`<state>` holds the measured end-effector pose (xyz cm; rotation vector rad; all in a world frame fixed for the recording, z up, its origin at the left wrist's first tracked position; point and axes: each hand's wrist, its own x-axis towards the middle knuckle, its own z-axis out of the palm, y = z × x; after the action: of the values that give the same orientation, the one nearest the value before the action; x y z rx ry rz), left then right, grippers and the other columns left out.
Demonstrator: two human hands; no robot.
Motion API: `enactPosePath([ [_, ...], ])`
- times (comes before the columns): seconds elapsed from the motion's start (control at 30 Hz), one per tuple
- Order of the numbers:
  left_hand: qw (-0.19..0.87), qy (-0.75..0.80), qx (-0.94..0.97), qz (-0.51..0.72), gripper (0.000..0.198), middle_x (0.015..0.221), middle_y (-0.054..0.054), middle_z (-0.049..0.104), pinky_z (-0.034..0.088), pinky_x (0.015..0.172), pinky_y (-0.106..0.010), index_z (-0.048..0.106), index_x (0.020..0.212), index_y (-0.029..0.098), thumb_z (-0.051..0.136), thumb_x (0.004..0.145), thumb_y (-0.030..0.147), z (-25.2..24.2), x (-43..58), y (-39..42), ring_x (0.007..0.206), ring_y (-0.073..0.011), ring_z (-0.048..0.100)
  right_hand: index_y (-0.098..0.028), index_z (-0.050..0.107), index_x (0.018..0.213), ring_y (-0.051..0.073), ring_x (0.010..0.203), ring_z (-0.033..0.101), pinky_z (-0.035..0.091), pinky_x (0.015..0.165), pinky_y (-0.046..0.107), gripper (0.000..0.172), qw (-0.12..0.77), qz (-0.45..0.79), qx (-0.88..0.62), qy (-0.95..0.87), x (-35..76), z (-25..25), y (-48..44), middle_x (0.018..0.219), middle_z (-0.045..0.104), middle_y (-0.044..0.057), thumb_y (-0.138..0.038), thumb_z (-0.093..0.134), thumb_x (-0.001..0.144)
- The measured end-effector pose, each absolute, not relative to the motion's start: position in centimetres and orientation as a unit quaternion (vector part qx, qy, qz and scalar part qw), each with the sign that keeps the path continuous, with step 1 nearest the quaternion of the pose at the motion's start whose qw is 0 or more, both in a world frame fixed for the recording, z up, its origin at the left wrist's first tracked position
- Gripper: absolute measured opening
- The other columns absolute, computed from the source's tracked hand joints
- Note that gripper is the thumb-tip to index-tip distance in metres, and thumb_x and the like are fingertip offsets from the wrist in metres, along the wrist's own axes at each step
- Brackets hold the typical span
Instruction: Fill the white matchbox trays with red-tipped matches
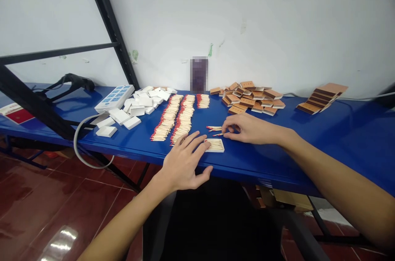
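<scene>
Two bare hands at a blue table (pixel 345 142). The left hand (pixel 185 164), fingers spread, reaches over the left end of a white tray (pixel 216 151) holding matches (pixel 215 144). The right hand (pixel 234 128) brings thumb and fingers together at the ends of a few loose matches (pixel 211 128) just beyond the tray; its grip is too small to make out. Farther left, two long rows (pixel 167 119) and one short row (pixel 203 101) of matches lie with red heads leftward. Left of these: piled white trays (pixel 142 101), near a blue-and-white box (pixel 115 97). Far right: piled brown sleeves (pixel 248 101) and, farther right, a sleeve stack (pixel 321 98).
</scene>
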<state>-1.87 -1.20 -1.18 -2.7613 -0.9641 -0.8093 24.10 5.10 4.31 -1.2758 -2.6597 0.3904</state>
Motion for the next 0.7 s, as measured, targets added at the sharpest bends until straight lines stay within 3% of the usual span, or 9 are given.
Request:
enactPosePath([
  [0.17, 0.039, -0.314, -0.902, -0.293, 0.041, 0.135, -0.014, 0.057, 0.039, 0.110, -0.049, 0.057, 0.115, 0.018, 0.058, 0.082, 0.040, -1.0, -1.9, -1.2, 0.130, -0.0320, 0.047, -0.019, 0.069, 0.085, 0.016, 0.064, 0.051, 0.035, 0.061, 0.029, 0.025, 0.071, 0.146, -0.438, -0.884, 24.1, 4.7, 5.1, 0.073, 0.061, 0.004, -0.038, 0.053, 0.087],
  [0.37, 0.033, -0.300, -0.882, -0.361, 0.020, 0.115, -0.012, 0.062, 0.047, 0.097, -0.043, 0.052, 0.095, 0.020, 0.058, 0.080, 0.033, -1.1, -1.9, -1.2, 0.109, -0.0275, 0.057, -0.019, 0.061, 0.076, 0.013, 0.055, 0.044, 0.031, 0.056, 0.028, 0.022, 0.064, 0.168, -0.432, -0.884, 23.8, 4.6, 4.7, 0.064, 0.055, 0.000, -0.036, 0.051, 0.087],
  [0.7, 0.040, -0.294, -0.883, -0.364, 0.020, 0.110, -0.011, 0.062, 0.047, 0.095, -0.042, 0.054, 0.097, 0.020, 0.057, 0.080, 0.032, -1.4, -1.9, -1.1, 0.106, -0.0272, 0.057, -0.020, 0.068, 0.098, 0.014, 0.056, 0.046, 0.030, 0.056, 0.027, 0.034, 0.102, 0.155, -0.434, -0.882, 23.3, 3.5, 5.2, 0.064, 0.057, 0.000, -0.049, 0.051, 0.089],
])
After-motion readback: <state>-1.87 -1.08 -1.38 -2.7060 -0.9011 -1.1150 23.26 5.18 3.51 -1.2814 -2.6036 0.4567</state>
